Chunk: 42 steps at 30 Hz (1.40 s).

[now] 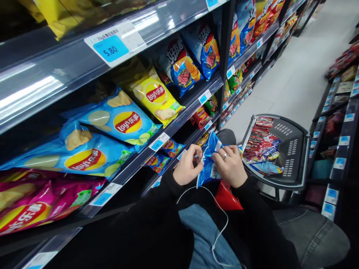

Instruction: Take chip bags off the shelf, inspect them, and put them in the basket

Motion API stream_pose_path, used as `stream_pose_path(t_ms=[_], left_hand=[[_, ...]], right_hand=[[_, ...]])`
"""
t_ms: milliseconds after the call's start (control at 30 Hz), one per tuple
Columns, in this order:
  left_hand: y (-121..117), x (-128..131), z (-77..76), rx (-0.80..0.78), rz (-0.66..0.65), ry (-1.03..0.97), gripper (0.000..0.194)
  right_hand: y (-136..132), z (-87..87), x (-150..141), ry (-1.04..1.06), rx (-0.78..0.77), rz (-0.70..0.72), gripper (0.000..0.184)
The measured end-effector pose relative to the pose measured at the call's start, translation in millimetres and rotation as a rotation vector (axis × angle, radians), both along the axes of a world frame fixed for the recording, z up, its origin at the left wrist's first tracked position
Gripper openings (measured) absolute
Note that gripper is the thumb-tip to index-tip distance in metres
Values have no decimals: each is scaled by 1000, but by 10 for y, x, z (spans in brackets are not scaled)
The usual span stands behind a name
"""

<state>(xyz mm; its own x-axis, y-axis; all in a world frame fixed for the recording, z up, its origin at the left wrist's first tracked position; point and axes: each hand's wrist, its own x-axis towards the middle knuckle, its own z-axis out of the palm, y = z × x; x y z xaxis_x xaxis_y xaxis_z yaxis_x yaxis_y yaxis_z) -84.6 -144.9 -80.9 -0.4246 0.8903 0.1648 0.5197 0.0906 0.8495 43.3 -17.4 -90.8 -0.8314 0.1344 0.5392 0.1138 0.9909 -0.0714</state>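
One crinkled, glossy blue bag [206, 167], barcode [214, 171] showing.

The right hand [230, 166] hides part of the blue packet [207, 170] (its barcode [214, 172] seems blurred).

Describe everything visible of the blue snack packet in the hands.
The blue snack packet looks like glossy, crinkled plastic film, with a small white patch near its upper end and a barcode beside the right hand. It slants in front of the body, the left hand at its left edge, the right hand across its other side. Whether it is sealed is unclear.
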Motion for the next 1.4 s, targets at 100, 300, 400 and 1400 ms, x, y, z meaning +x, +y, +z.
stream_pose_path(t_ms=[100, 300, 400, 1400], left_hand=[[-9, 35, 106, -64, -2, 160, 35], [30, -9, 239, -254, -61, 508, 35], [65, -48, 241, -316, -113, 604, 29], [294, -438, -286, -351, -54, 158, 14]], right_hand=[[-24, -50, -19, -52, -50, -37, 23], [-62, -96, -63, -75, -93, -52, 21], [-70, -108, -81, -87, -100, -50, 19], [330, -270, -45, -397, -386, -121, 15]])
